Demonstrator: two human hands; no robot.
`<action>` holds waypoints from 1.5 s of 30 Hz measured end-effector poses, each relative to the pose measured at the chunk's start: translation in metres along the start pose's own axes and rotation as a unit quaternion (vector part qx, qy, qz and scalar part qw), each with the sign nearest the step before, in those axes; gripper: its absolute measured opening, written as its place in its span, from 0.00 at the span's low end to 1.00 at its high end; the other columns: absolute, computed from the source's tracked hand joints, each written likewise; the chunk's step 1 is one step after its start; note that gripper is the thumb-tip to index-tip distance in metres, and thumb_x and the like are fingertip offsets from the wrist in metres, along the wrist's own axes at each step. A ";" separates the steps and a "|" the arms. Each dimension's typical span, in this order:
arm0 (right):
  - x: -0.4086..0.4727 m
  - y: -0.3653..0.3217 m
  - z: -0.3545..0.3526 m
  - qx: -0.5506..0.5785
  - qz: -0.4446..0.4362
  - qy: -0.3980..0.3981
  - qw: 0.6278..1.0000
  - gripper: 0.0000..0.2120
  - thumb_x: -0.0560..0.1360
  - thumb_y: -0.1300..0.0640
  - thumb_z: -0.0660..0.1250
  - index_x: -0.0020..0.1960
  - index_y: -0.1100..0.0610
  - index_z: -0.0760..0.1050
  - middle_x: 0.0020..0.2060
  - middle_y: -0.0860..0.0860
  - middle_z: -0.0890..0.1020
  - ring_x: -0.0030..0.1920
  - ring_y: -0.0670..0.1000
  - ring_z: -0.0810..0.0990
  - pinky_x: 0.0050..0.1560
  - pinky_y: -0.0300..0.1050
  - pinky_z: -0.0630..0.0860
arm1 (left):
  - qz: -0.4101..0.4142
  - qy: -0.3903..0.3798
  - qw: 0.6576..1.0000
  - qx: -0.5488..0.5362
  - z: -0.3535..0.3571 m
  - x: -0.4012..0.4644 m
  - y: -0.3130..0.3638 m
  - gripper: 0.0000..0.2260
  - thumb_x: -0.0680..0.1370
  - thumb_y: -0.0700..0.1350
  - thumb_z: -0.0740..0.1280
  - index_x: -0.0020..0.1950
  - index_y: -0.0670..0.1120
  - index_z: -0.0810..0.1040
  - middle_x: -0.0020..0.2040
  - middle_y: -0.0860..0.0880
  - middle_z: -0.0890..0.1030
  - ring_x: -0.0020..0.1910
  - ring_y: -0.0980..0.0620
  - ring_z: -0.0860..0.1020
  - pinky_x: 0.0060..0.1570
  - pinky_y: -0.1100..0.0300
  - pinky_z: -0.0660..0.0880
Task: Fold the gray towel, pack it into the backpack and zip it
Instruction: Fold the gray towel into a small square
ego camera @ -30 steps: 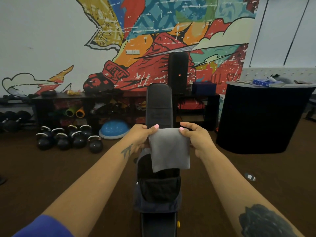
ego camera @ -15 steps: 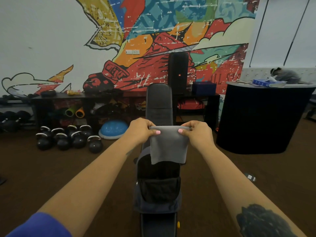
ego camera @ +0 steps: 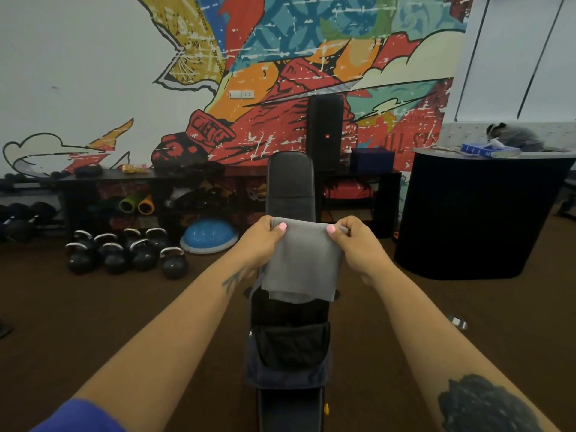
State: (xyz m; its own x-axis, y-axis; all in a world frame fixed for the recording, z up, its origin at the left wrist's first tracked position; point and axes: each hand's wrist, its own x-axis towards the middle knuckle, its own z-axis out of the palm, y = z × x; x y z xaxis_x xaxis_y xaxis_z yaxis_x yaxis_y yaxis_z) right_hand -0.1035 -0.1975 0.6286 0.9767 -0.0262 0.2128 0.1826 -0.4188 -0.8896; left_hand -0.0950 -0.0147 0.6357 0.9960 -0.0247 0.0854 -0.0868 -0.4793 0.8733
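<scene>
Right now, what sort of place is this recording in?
Most likely a gym: kettlebells stand on the floor, a balance dome lies beside them, and a padded bench stretches ahead under an open backpack.

I see a plain gray towel (ego camera: pixel 300 263) at centre, a black and dark blue backpack (ego camera: pixel 288 353) below it, brown floor (ego camera: pixel 93 307), and a red, orange, teal mural (ego camera: pixel 280 73) at top.

A painted mural (ego camera: pixel 280 57) covers the wall; below it a low dark shelf (ego camera: pixel 193 177) holds foam rollers (ego camera: pixel 137 205), with kettlebells (ego camera: pixel 127 252) and a blue balance dome (ego camera: pixel 209 236) on the brown floor (ego camera: pixel 78 307). A tall black speaker (ego camera: pixel 325 129) stands behind; a curved black desk (ego camera: pixel 480 213) at right carries blue books (ego camera: pixel 477 148).
</scene>
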 end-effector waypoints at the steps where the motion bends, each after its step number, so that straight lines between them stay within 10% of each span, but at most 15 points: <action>1: -0.001 0.000 0.000 0.011 -0.003 -0.011 1.000 0.09 0.78 0.51 0.62 0.52 0.56 0.70 0.44 0.48 0.74 0.44 0.46 0.73 0.37 0.36 0.68 | -0.003 0.009 1.000 -0.014 0.001 -0.001 0.000 0.09 0.81 0.52 0.55 0.55 0.49 0.70 0.57 0.47 0.76 0.56 0.48 0.75 0.61 0.45 0.72; 14: -0.015 -0.005 0.001 0.263 0.069 -0.028 0.962 0.08 0.70 0.70 0.70 0.45 0.60 0.75 0.40 0.52 0.80 0.40 0.49 0.79 0.32 0.36 0.76 | 0.076 -0.005 0.991 -0.113 0.002 -0.010 -0.010 0.06 0.77 0.45 0.65 0.52 0.56 0.74 0.57 0.48 0.77 0.59 0.46 0.76 0.62 0.43 0.73; 19: -0.020 -0.016 0.002 0.332 0.044 -0.041 0.941 0.07 0.70 0.71 0.69 0.44 0.61 0.75 0.40 0.53 0.81 0.41 0.49 0.80 0.36 0.37 0.79 | 0.020 -0.064 0.986 -0.151 0.000 -0.014 -0.014 0.37 0.60 0.69 0.69 0.63 0.48 0.74 0.59 0.47 0.80 0.58 0.47 0.78 0.62 0.45 0.73; 21: -0.022 -0.018 0.003 0.343 0.037 -0.038 0.938 0.08 0.71 0.68 0.69 0.49 0.61 0.76 0.43 0.53 0.81 0.43 0.49 0.81 0.38 0.37 0.79 | 0.025 -0.042 0.988 -0.147 0.000 -0.014 -0.016 0.32 0.63 0.66 0.68 0.61 0.48 0.76 0.58 0.47 0.80 0.58 0.47 0.78 0.63 0.44 0.73; 25: -0.029 -0.021 0.008 0.277 0.051 -0.085 0.956 0.10 0.74 0.55 0.68 0.55 0.54 0.75 0.47 0.48 0.81 0.44 0.43 0.80 0.33 0.32 0.76 | 0.055 -0.010 0.981 -0.188 -0.002 -0.011 -0.019 0.10 0.72 0.53 0.70 0.52 0.54 0.78 0.56 0.48 0.82 0.58 0.48 0.78 0.64 0.44 0.71; 31: -0.036 -0.018 0.015 0.175 0.074 -0.130 0.973 0.03 0.75 0.55 0.67 0.43 0.50 0.74 0.40 0.44 0.79 0.42 0.40 0.78 0.27 0.26 0.72 | 0.063 0.011 0.974 -0.219 -0.012 -0.008 -0.023 0.13 0.72 0.48 0.71 0.56 0.51 0.78 0.57 0.48 0.81 0.60 0.48 0.77 0.65 0.45 0.71; 38: -0.032 -0.013 0.024 0.220 0.062 -0.055 0.972 0.08 0.75 0.60 0.67 0.54 0.58 0.77 0.41 0.47 0.82 0.32 0.37 0.81 0.28 0.28 0.74 | 0.080 0.008 0.982 -0.171 -0.019 -0.009 -0.039 0.15 0.68 0.37 0.75 0.47 0.53 0.79 0.49 0.47 0.82 0.54 0.45 0.79 0.55 0.50 0.76; 42: -0.030 -0.011 0.033 0.113 0.024 -0.061 0.991 0.09 0.77 0.57 0.65 0.56 0.57 0.77 0.42 0.44 0.80 0.38 0.39 0.79 0.31 0.29 0.73 | 0.065 -0.089 0.982 -0.153 -0.034 -0.016 -0.037 0.20 0.68 0.41 0.75 0.57 0.47 0.76 0.51 0.50 0.80 0.50 0.52 0.79 0.42 0.64 0.77; 45: -0.025 -0.011 0.038 0.017 -0.005 -0.066 0.998 0.11 0.76 0.55 0.67 0.57 0.56 0.77 0.42 0.42 0.79 0.42 0.38 0.76 0.35 0.31 0.69 | 0.067 -0.117 0.986 -0.102 -0.048 -0.018 -0.035 0.23 0.68 0.55 0.73 0.60 0.50 0.76 0.56 0.50 0.80 0.55 0.51 0.78 0.52 0.58 0.76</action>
State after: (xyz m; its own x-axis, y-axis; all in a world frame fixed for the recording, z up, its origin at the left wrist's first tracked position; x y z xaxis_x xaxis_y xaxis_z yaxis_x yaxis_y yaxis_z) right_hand -0.1255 -0.1578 0.6183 0.9806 0.0996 0.1687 0.1944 -0.3874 -0.9012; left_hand -0.1112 0.0448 0.6268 0.9506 -0.2885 0.1146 -0.1963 -0.2727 0.9419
